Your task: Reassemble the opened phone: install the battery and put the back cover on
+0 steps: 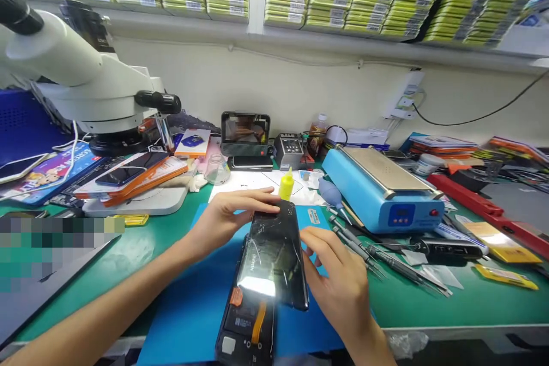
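Observation:
A black phone back cover [274, 254] with cracks near its top and a lengthwise brand name is held tilted above an opened phone [246, 326]. The opened phone shows an orange ribbon cable and a red tab, and the cover hides its upper part. My left hand [234, 214] grips the cover's top left, its fingers lying across the upper end. At the right edge, my right hand [337, 260] has its fingers curled and closed on the cover's side. Beneath everything lies a blue mat [180, 320]. Just beyond the cover stands a yellow bottle [286, 186].
A microscope [103, 91] overhangs the left side, near stacked boxes and a phone [122, 174]. On the right sit a blue heating plate machine [377, 194], a blower bulb [329, 191], screwdrivers [355, 249] and tweezers [412, 271]. A laptop [51, 286] lies at the left.

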### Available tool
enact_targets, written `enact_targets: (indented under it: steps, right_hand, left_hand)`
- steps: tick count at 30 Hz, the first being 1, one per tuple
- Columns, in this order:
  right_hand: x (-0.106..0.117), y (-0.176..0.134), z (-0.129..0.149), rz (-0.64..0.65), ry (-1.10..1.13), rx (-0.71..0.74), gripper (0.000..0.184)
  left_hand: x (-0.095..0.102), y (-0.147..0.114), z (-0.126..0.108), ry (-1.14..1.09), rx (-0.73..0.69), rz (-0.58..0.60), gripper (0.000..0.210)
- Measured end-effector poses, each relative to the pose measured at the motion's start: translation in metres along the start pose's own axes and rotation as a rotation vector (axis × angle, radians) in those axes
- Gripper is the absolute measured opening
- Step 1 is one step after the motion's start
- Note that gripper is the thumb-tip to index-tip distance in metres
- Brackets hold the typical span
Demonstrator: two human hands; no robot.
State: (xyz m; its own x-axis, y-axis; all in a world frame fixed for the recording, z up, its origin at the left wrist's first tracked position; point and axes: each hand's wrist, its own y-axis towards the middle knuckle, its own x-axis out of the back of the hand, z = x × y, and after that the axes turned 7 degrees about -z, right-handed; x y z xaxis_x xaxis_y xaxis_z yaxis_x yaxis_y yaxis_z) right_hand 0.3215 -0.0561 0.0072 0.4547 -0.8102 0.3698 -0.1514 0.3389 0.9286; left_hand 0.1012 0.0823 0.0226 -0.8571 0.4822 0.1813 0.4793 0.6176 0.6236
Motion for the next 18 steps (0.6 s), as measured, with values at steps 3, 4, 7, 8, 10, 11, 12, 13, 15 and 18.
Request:
enact_targets:
  steps: [3, 4, 7, 8, 10, 11, 12, 13, 15, 18]
  right_hand:
    - [0.0007, -0.0021, -0.0011, -0.008, -0.019, 0.022, 0.016]
    - [0.0006, -0.0028, -0.0012, -0.006, -0.021, 0.023, 0.017]
    - [-0.0004, -0.0037, -0.001, 0.001, -0.023, 0.022, 0.016]
    - [-0.0008, -0.0037, -0.0007, 0.003, -0.023, 0.022, 0.015]
    - [-0.0013, -0.0037, 0.0, 0.003, -0.022, 0.024, 0.015]
    - [-0.0015, -0.0037, 0.0003, 0.002, -0.021, 0.024, 0.016]
    - [-0.0015, -0.0037, 0.0006, 0.002, -0.019, 0.023, 0.017]
    - [-0.0014, -0.0037, 0.0007, 0.004, -0.017, 0.017, 0.018]
    - [-0.0014, -0.0038, 0.0007, 0.02, -0.008, -0.018, 0.02]
    - [-0.0019, -0.0044, 0.0, 0.08, 0.03, -0.101, 0.022]
  left_hand:
    - [-0.0029, -0.0022, 0.0024, -0.029, 0.014, -0.015, 0.018]
    - [-0.0037, -0.003, 0.0031, -0.046, 0.028, -0.028, 0.014]
    - [-0.0054, -0.0047, 0.004, -0.103, 0.062, -0.055, 0.016]
    - [-0.0058, -0.0049, 0.0038, -0.115, 0.07, -0.058, 0.021]
    - [-0.0061, -0.0048, 0.0025, -0.121, 0.084, -0.058, 0.027]
    - [-0.0061, -0.0045, 0.0016, -0.114, 0.093, -0.057, 0.028]
    - [-0.0059, -0.0041, 0.0006, -0.103, 0.102, -0.056, 0.028]
    - [-0.0054, -0.0035, -0.0001, -0.086, 0.112, -0.054, 0.027]
    - [-0.0036, -0.0023, -0.0001, -0.038, 0.134, -0.05, 0.029]
    - [0.0011, -0.0006, 0.0047, 0.046, 0.174, -0.065, 0.033]
